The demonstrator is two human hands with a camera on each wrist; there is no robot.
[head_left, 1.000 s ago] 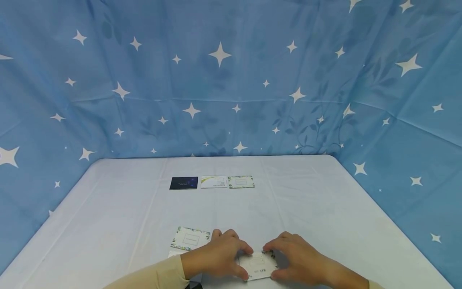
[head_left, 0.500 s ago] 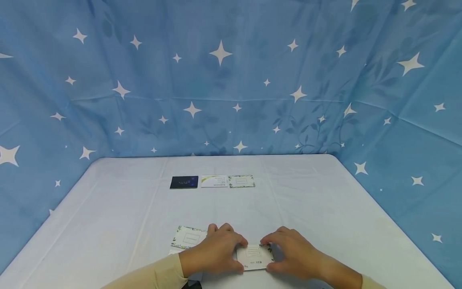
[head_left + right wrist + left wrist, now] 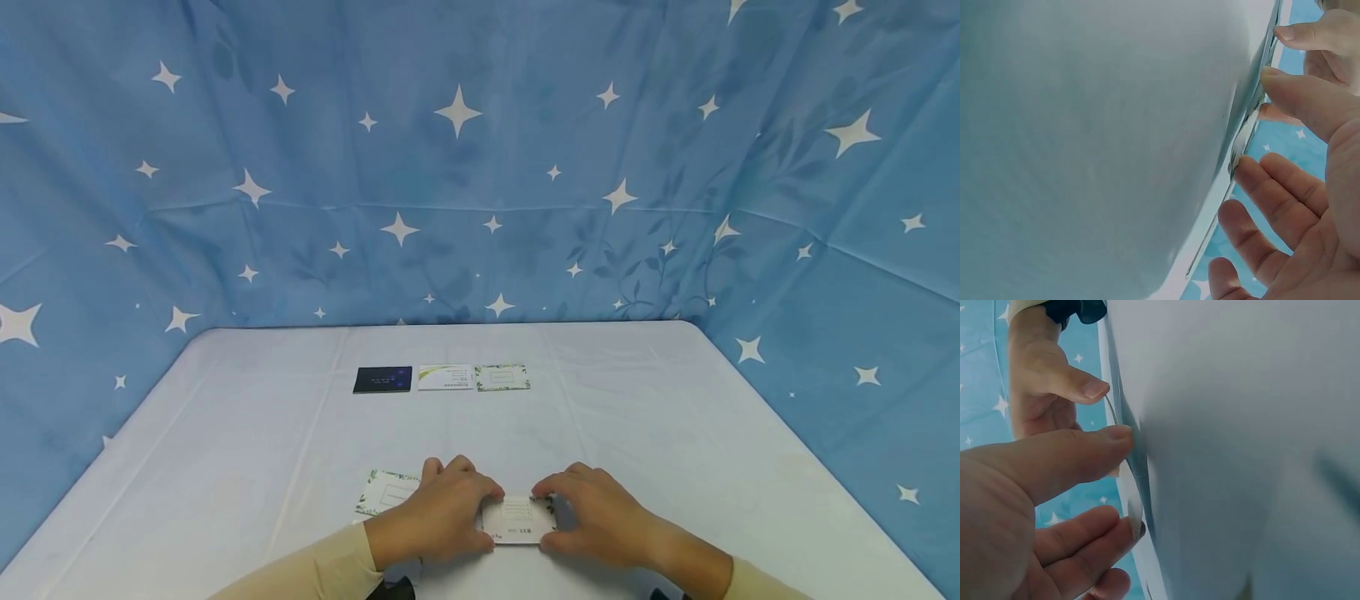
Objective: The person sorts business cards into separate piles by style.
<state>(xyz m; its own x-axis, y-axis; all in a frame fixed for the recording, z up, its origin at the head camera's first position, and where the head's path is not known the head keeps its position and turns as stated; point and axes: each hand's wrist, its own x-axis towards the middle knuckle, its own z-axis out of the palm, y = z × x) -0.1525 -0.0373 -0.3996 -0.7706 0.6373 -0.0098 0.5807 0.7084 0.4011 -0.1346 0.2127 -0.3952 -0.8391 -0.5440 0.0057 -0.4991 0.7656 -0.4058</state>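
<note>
Both hands hold white business cards (image 3: 517, 527) with printed text, low over the front of the table. My left hand (image 3: 444, 515) pinches the left end between thumb and fingers. At the right end, my right hand (image 3: 603, 518) grips with thumb and forefinger. From the wrists the cards show nearly edge-on, between the left thumb (image 3: 1116, 434) and fingers in the left wrist view. How many cards are held I cannot tell. A leaf-bordered card (image 3: 386, 492) lies to the left, partly hidden behind the left hand.
Three items stand in a row farther back: a dark blue card (image 3: 382, 380), a white card with a yellow-green curve (image 3: 446, 377) and a leaf-bordered card (image 3: 502, 377). The white table (image 3: 645, 400) ends at a blue starry curtain (image 3: 465, 183).
Both hands have moved slightly away from the table's front edge and to the left, carrying the cards, which now lie straighter. The back row has stayed put.
</note>
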